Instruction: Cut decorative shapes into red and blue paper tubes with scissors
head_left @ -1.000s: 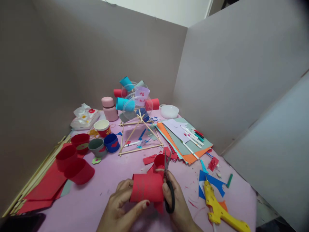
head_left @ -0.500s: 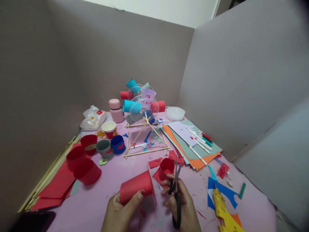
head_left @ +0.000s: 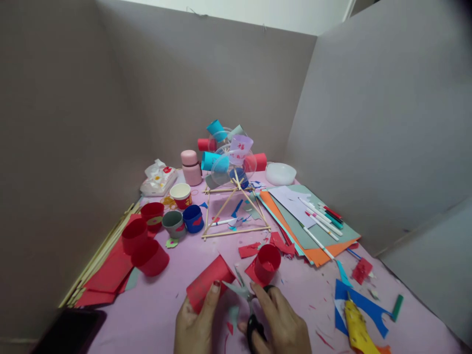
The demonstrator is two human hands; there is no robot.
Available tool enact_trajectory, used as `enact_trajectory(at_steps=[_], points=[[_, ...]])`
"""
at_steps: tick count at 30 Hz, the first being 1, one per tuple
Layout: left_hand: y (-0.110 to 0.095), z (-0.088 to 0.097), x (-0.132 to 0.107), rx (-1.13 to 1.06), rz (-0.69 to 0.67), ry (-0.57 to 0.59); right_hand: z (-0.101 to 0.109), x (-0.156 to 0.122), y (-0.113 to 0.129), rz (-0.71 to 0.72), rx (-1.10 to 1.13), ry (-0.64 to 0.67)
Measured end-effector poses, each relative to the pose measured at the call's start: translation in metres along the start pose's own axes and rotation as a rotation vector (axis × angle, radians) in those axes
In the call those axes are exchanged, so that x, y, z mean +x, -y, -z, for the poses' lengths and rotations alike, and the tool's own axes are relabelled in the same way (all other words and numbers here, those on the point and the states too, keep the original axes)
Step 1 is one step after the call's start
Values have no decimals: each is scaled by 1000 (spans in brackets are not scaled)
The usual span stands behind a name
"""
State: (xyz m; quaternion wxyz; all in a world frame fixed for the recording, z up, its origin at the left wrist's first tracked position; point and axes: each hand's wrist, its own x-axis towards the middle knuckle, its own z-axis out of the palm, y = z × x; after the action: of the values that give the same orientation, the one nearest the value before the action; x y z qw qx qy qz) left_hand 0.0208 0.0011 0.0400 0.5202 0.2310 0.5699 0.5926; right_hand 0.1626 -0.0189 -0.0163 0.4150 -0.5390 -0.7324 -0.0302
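Note:
A red paper cup (head_left: 207,284) lies tilted on its side in my left hand (head_left: 195,322), the thumb pressed along its wall. In my right hand (head_left: 278,319) is a pair of scissors (head_left: 241,291) with black handles, fingers through the loops. The blades stand apart and reach the cup's right end. Just beyond my right hand, another red paper cup (head_left: 267,264) stands upright on a red paper piece. Further left are two more red cups (head_left: 151,258), a grey cup (head_left: 174,225) and a blue cup (head_left: 193,219).
A stick frame (head_left: 236,230) carries a wheel of coloured cups at the back. Paper sheets (head_left: 313,250) with markers lie right. A yellow glue gun (head_left: 357,327) rests front right, a phone (head_left: 70,329) front left. Grey panels (head_left: 221,73) rise behind.
My right hand has turned the scissors leftward, bringing their blades to the cup. The cup is tilted differently in my left hand. The whole view has shifted, so things sit further right.

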Motion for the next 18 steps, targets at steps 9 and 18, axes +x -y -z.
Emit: enact_trajectory(at_steps=[9, 18], points=[[0, 12, -4, 199, -121, 28, 6, 4, -1, -19, 55, 45], [3, 9, -4, 127, -95, 48, 4, 3, -2, -47, 132, 54]])
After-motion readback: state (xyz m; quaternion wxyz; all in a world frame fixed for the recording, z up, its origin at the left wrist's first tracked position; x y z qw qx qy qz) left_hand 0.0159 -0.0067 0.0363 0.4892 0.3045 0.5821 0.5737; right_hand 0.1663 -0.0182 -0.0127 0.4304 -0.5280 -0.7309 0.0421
